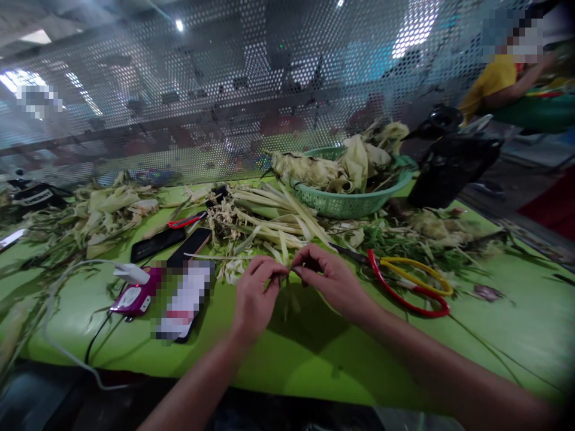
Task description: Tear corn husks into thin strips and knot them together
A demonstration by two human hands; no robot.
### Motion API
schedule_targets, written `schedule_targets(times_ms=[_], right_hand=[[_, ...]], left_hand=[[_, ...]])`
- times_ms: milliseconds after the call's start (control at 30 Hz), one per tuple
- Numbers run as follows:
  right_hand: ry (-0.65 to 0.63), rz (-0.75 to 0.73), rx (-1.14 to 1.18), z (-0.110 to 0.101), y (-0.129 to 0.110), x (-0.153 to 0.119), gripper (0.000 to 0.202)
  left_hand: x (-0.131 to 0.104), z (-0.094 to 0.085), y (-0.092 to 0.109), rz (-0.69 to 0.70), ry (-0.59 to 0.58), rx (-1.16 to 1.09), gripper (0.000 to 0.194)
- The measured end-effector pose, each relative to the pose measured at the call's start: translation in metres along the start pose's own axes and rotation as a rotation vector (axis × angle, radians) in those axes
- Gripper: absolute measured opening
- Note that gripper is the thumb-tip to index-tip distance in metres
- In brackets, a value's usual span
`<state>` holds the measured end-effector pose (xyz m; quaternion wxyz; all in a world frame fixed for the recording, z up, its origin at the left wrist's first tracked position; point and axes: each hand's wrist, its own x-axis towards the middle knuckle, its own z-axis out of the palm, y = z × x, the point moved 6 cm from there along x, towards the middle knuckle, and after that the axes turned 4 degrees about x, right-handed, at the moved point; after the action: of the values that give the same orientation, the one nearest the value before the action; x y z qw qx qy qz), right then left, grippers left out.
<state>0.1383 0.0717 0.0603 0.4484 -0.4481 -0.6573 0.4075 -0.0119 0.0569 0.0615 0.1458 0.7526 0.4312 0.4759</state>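
Note:
My left hand (257,293) is closed in a pinch above the green tabletop, and my right hand (331,276) pinches just beside it, their fingertips almost touching. Between them is a thin pale plant strip (284,248), whose upper end stands up behind the fingers; the exact pinch points are hidden. Large scissors (374,263) with red and yellow handles lie right of my right hand, blades pointing toward the plant pile. Behind both hands spreads a heap of pale leaf strips (265,206), looking like husks.
A green basket (345,203) full of dried husks stands at the back, beside a black bag (449,161). Phones (193,245) and a purple plug device (139,296) with cables lie left. A perforated metal panel (179,114) rises behind. A person in yellow (496,78) is far right.

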Motion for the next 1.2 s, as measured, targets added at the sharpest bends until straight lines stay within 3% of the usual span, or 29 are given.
schedule_targets(times_ms=[200,367,533,700,867,1000,1200], right_hand=[[-0.051,-0.018,0.003,0.003,0.000,0.001,0.016],[-0.034,-0.080,-0.071,0.000,-0.004,0.003,0.008],[-0.043,0.022,0.046,-0.005,0.002,0.002,0.015],[-0.024,0.160,0.103,-0.007,0.016,0.002,0.014],[-0.019,0.170,0.094,-0.006,0.019,0.002,0.011],[-0.033,0.120,0.323,-0.003,0.006,0.001,0.013],[-0.179,0.249,0.726,0.011,0.002,-0.003,0.008]], left_hand=[[0.000,0.000,0.001,-0.002,-0.006,-0.018,0.022],[0.001,-0.001,0.000,-0.027,0.009,-0.028,0.018],[0.001,-0.005,-0.005,-0.104,0.001,-0.107,0.012],[0.000,-0.006,-0.018,-0.353,-0.004,-0.361,0.005],[-0.002,0.002,-0.020,-0.488,-0.042,-0.717,0.019],[-0.005,0.011,-0.018,-0.550,-0.135,-0.912,0.022],[-0.007,0.012,-0.022,-0.586,-0.115,-0.821,0.025]])
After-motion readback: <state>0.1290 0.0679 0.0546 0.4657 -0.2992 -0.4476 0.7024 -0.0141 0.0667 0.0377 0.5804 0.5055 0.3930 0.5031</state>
